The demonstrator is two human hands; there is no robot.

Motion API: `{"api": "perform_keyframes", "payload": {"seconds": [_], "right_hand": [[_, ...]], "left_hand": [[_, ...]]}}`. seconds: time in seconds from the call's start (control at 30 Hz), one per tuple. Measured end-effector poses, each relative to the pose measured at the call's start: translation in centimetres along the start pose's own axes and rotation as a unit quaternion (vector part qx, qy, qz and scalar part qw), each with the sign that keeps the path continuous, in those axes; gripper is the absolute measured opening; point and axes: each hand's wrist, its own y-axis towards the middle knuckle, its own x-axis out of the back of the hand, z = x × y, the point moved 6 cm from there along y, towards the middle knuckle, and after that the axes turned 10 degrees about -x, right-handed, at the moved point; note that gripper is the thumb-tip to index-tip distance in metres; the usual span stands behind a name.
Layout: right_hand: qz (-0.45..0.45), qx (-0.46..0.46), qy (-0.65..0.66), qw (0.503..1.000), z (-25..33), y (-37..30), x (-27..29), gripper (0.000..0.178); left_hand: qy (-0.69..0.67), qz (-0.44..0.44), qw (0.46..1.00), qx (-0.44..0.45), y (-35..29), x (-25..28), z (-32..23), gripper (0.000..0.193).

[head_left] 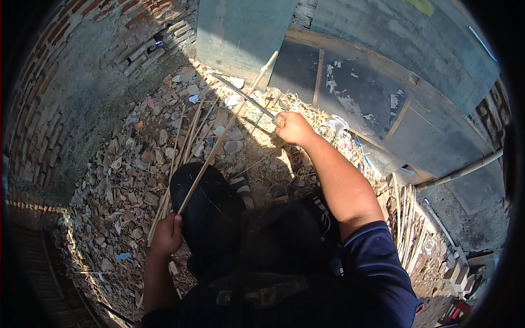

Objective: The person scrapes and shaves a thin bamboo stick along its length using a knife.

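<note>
My left hand (166, 235) is closed round the near end of a long bamboo strip (216, 146). The strip slants up and away to the right, passing over my dark-clad left knee (203, 191). In my right hand (295, 129) is the handle of a long-bladed knife (254, 102), my fingers wrapped round it. Its narrow dark blade points to the far left and crosses the strip near the strip's far part. Whether blade and strip touch, I cannot tell.
More bamboo strips (190, 131) lie on the rubble-strewn ground (128, 180) by my left leg. A bundle of strips (406, 224) lies to my right. A brick wall (71, 82) rises at left; grey boards (240, 33) lean at the back. A pole (462, 170) sticks out at right.
</note>
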Motion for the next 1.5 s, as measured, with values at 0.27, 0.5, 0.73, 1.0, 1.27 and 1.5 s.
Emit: {"api": "perform_keyframes", "payload": {"seconds": [0.27,0.5,0.73,1.0,1.27,1.5], "right_hand": [[0.001,0.136,-0.17,0.976,5.7,-5.1,1.8,0.031],[-0.064,0.03,-0.021,0.997,-0.6,0.3,1.8,0.037],[0.036,0.111,-0.11,0.987,3.3,-1.6,0.7,0.036],[0.047,0.061,-0.125,0.989,1.0,-1.0,2.0,0.045],[-0.117,-0.048,0.029,0.992,-6.0,0.8,6.4,0.041],[-0.037,0.038,-0.165,0.985,0.9,-2.8,6.4,0.048]], "left_hand": [[0.088,-0.019,0.996,0.025,-0.7,-0.9,-0.8,0.037],[0.112,0.012,0.993,0.026,0.7,0.1,-1.3,0.036],[0.112,0.006,0.994,0.015,-0.6,0.4,-0.7,0.035],[0.14,0.04,0.989,0.003,0.3,0.9,-0.5,0.035],[0.126,0.019,0.991,-0.038,0.6,1.1,-0.7,0.037],[0.112,0.017,0.993,-0.028,-0.5,2.0,-0.2,0.036]]}}
